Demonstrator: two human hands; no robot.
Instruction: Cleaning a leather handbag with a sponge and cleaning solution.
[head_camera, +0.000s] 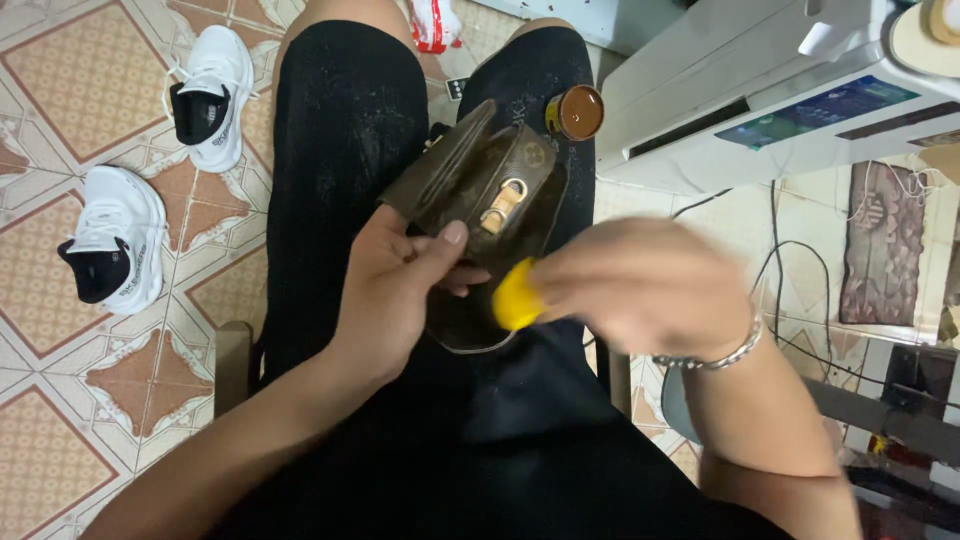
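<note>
Brown patterned leather pouch with a brass clasp (500, 195) lies mid-frame on the lap, long axis running lower left to upper right, flap toward the knees. The left hand (400, 285) grips its near edge; the blurred right hand (640, 285), just right, pinches a yellow sponge (515, 295) against it. Farther up, a small round brown tin (577, 112) rests on the knee; white sneakers (120, 245) sit on the tiled floor (60, 400) at left.

Home rm: tiled floor (60, 90), sneakers (115, 245)

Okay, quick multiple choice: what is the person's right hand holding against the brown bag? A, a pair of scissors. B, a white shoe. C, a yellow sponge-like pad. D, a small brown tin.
C: the blurred right hand presses a small yellow pad against the brown bag, which the left hand steadies.
</note>
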